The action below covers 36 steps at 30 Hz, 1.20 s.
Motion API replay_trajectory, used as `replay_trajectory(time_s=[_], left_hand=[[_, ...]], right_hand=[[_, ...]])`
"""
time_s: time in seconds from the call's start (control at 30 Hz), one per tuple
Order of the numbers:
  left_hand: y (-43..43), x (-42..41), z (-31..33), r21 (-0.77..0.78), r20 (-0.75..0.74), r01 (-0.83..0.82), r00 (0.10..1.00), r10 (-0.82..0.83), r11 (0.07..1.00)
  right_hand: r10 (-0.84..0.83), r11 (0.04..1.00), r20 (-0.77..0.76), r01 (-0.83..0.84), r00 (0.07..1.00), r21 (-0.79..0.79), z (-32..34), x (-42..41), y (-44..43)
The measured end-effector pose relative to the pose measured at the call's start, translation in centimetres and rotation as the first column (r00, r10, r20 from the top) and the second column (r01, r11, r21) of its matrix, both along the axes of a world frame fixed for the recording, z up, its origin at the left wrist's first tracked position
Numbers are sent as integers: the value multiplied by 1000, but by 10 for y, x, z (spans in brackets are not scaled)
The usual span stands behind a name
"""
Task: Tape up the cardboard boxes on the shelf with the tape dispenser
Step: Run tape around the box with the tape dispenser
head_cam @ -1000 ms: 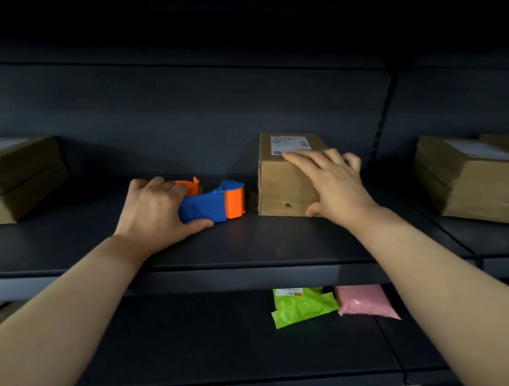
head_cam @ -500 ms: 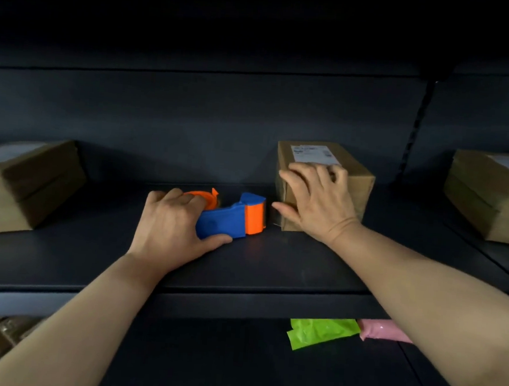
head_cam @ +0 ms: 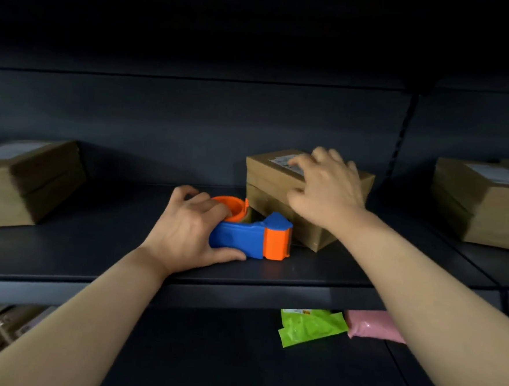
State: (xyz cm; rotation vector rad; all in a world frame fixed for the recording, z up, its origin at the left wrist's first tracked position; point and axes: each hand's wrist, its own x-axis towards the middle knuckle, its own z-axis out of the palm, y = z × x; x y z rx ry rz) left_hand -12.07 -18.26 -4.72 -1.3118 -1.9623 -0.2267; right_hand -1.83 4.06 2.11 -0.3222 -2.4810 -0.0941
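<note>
A blue and orange tape dispenser point(head_cam: 251, 238) lies on the dark shelf point(head_cam: 92, 251), its orange end pointing right. My left hand point(head_cam: 187, 230) grips its handle, fingers over the orange roll, thumb along the front. Just behind and right of it sits a small cardboard box point(head_cam: 266, 175) with a white label on top, turned at an angle. My right hand point(head_cam: 326, 188) rests on the box's top with fingers spread over the label and thumb on the front face.
A larger cardboard box point(head_cam: 22, 179) sits at the shelf's left end. Stacked boxes point(head_cam: 484, 206) sit on the neighbouring shelf at right. On the shelf below lie a green pouch point(head_cam: 307, 326) and a pink pouch point(head_cam: 370, 324). More boxes point(head_cam: 3, 323) show at lower left.
My right hand has turned the small box so one corner faces me and now lies on its top. The dispenser in my left hand has shifted closer to the box.
</note>
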Motion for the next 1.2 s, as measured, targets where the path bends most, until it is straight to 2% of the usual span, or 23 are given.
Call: replay_trajectory(time_s=[0.07,0.17,0.43,0.53,0.73,0.83,0.93,1.2], left_hand=[[3,1,1,21,44,-24,999,23,999],[3,0,0,28,59,-32,998,30,999],[2,-8,-2,29,147,7,989,-12,1000],[-2,-14,-4,96,155,-29,988,14,995],[-4,-18,-4,92,128,-45,991,33,995],[-13,-21,-4,113,141,-106,986,90,988],[-15,-24,-4,69,145,-186,974,175,980],[-6,-23,0,15,120,-229,967,226,973]], right_hand=[[-78,997,97,77,992,16,1,-8,-4],[-41,997,176,50,984,-51,0,-13,-1],[69,997,198,-65,978,-28,6,14,0],[49,995,226,-29,973,-92,10,33,13],[31,987,262,13,964,-162,14,49,33],[-1,982,282,55,959,-182,16,59,46],[-13,979,283,70,959,-193,16,65,52],[10,971,268,55,963,-233,14,64,53]])
